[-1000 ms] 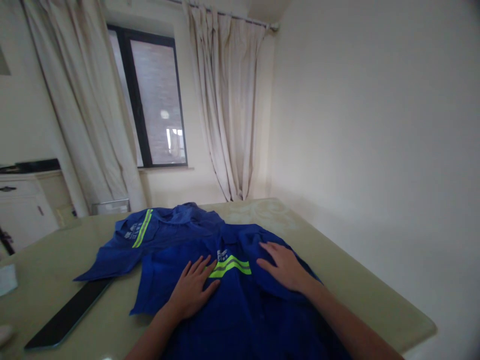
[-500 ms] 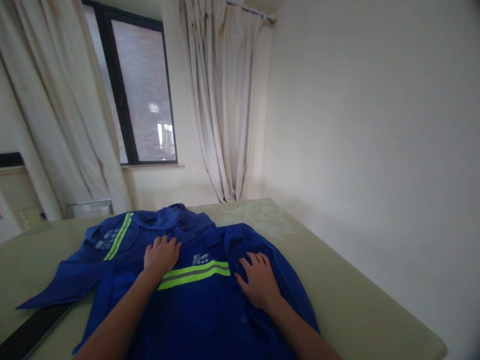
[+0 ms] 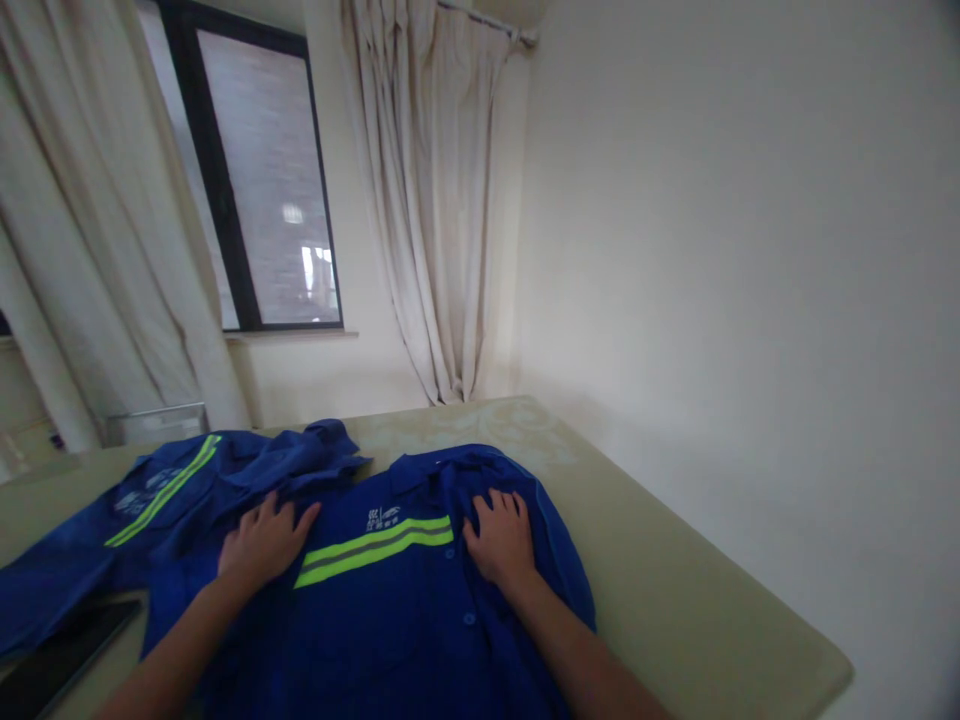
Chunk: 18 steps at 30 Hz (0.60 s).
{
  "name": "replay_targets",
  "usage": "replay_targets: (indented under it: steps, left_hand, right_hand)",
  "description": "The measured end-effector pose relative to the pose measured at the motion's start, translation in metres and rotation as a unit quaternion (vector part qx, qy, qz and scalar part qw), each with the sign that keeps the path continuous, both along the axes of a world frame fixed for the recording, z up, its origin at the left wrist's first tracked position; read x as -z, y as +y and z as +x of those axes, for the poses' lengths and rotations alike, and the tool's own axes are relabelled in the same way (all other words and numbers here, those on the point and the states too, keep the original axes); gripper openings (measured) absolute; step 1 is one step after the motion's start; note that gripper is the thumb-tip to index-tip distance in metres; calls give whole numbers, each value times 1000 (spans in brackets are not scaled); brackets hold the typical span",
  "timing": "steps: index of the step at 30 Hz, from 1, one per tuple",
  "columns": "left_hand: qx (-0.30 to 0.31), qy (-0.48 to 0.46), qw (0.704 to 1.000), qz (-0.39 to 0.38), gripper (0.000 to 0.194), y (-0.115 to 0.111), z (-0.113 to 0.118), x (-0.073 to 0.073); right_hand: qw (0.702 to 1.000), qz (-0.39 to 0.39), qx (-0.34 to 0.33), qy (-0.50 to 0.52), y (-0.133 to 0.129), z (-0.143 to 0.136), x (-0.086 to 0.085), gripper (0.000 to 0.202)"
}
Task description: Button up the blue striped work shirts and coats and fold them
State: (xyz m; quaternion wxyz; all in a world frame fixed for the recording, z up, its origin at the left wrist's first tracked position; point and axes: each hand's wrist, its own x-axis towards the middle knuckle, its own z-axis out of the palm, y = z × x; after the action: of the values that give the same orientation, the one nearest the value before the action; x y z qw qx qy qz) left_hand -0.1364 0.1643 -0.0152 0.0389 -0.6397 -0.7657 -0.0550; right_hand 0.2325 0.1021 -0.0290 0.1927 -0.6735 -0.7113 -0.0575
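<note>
A blue work jacket (image 3: 375,640) with a yellow-green reflective stripe and white lettering lies front up, its buttons showing. My right hand (image 3: 501,538) rests on it near the collar and button edge, fingers spread and open. A second blue jacket (image 3: 247,462), rumpled and with the same kind of stripe, lies to the left and partly against the first. At the place where the two jackets meet, my left hand (image 3: 262,545) presses down with its thumb apart and fingers stretched over the cloth. Whether any fabric is caught under those fingers is hidden.
The jackets lie on a pale green padded surface (image 3: 675,590) like a bed. A dark flat object (image 3: 71,650) is at the lower left, partly under a sleeve. Behind are a window (image 3: 270,180), beige curtains (image 3: 427,200) and a plain wall (image 3: 735,250) on the right.
My left hand has moved left and slightly down, and the second jacket has shifted left, away from the first jacket's collar. The view has turned slightly right. My right hand stays on the first jacket.
</note>
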Motion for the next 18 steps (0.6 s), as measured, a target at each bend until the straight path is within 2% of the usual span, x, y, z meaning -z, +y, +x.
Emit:
replay_targets:
  steps: [2, 3, 6, 8, 9, 11, 13, 14, 16, 18]
  left_hand:
    - [97, 27, 995, 13, 59, -19, 13, -4]
    - [122, 41, 992, 16, 54, -29, 20, -7]
    - [147, 65, 987, 2, 42, -56, 31, -18]
    - [151, 52, 987, -26, 40, -70, 27, -23]
    - [145, 38, 988, -42, 42, -76, 21, -25]
    - [133, 7, 988, -75, 45, -85, 10, -26]
    - [135, -12, 986, -96, 45, -92, 2, -26]
    - [143, -14, 985, -98, 42, -94, 2, -25]
    - [166, -12, 982, -90, 38, -100, 8, -26]
    - [184, -7, 980, -70, 39, -104, 20, -32]
  right_hand:
    - [1000, -10, 0, -10, 1, -5, -5, 42]
    - [1000, -20, -9, -14, 2, -6, -11, 44]
    - [991, -101, -81, 19, 3, 5, -42, 56]
    - [977, -150, -126, 84, 5, 29, -66, 62]
    - [977, -137, -122, 113, 7, 45, -76, 60]
    - [988, -75, -40, 128, 7, 78, -86, 46]
    - [989, -81, 13, 126, 3, 104, -78, 49]
    - [986, -113, 16, 125, -1, 112, -69, 53]
    - [976, -163, -30, 141, -12, 116, -49, 50]
    - [960, -185, -105, 183, -23, 110, -36, 37]
